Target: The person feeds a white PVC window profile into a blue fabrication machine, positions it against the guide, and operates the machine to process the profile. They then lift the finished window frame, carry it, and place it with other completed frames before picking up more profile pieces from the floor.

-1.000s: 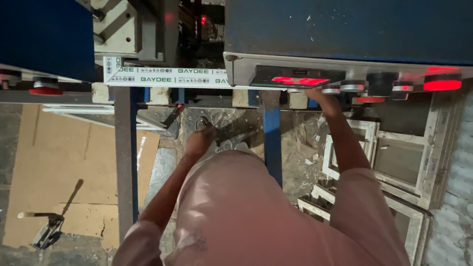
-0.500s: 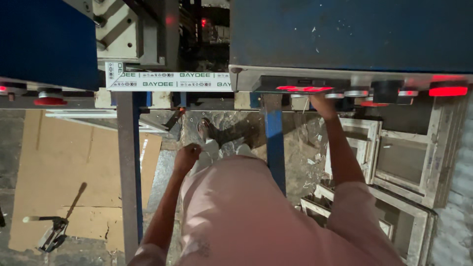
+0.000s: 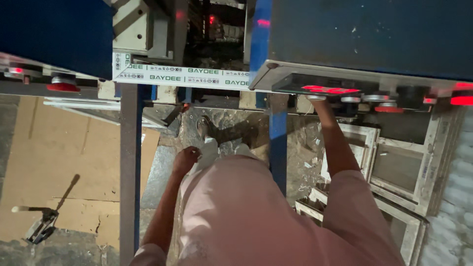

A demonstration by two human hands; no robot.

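now your right hand (image 3: 315, 101) reaches the grey panel (image 3: 345, 91) with glowing red display and round knobs, fingers hidden; left hand (image 3: 186, 160) hangs loosely curled, empty.

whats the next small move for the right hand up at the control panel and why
Probably press a round button: the right hand already reaches the grey control panel beside its red lit display, while the left hand hangs free.
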